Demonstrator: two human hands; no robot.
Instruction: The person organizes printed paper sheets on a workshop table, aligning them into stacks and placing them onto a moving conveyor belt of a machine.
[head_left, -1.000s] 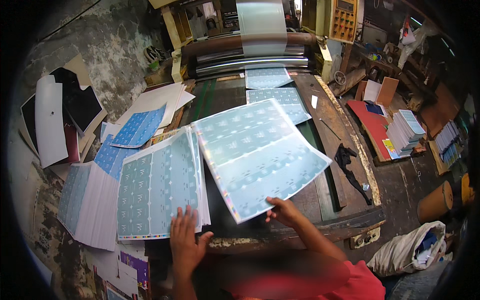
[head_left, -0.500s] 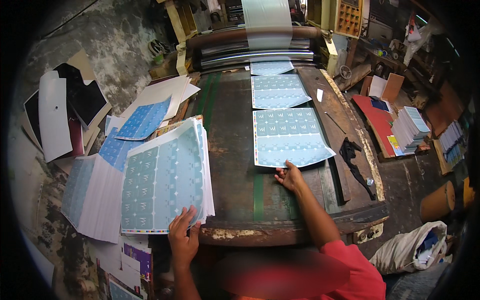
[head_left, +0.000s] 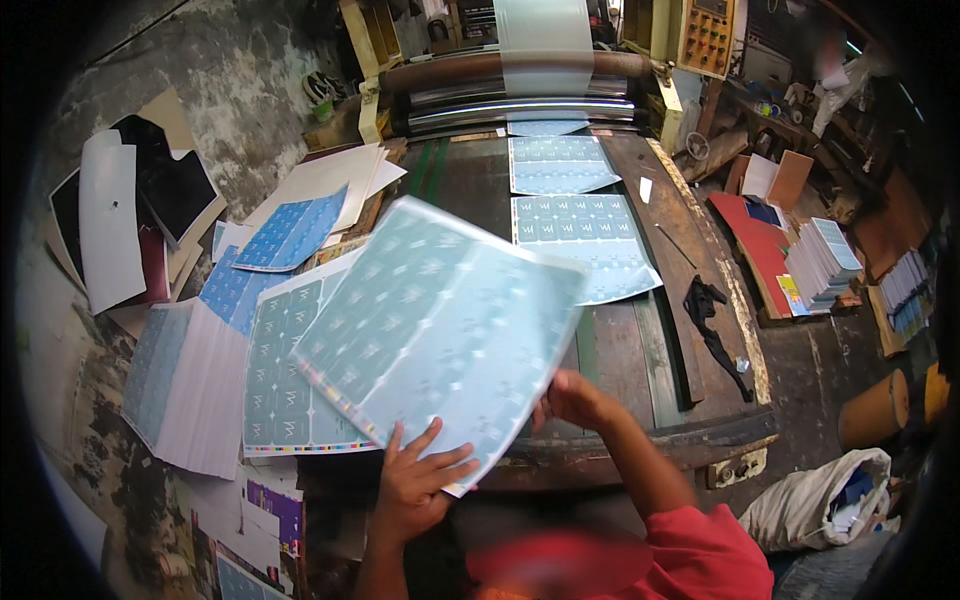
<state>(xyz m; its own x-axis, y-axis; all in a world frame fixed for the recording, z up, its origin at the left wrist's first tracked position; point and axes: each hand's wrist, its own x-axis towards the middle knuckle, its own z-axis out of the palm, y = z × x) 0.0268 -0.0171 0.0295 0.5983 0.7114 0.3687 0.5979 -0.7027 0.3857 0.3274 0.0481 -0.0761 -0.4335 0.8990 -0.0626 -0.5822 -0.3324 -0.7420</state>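
A pale blue-green printed sheet (head_left: 440,320) is held tilted and turned, partly over a stack of like sheets (head_left: 275,375) at the table's left front. My right hand (head_left: 580,402) is closed on its right edge; the fingertips are partly hidden. My left hand (head_left: 425,485) lies with fingers spread on the sheet near its lower corner; the thumb is not clearly seen. More printed sheets (head_left: 583,235) rest in a line on the machine table (head_left: 465,190), running back to the rollers. The held sheet is blurred by motion and covers part of the stack.
Rollers (head_left: 520,105) with a clear film web (head_left: 545,45) stand at the back. Bluer printed sheets (head_left: 295,235) and a thick paper pile (head_left: 190,390) lie left. On the table's right are a rod (head_left: 675,246) and a black strap (head_left: 712,330). A white sack (head_left: 830,500) sits lower right.
My right hand has moved from the nearest sheet's front edge towards the left, and that sheet is now lifted, turned and over the stack. My left hand has shifted right onto it.
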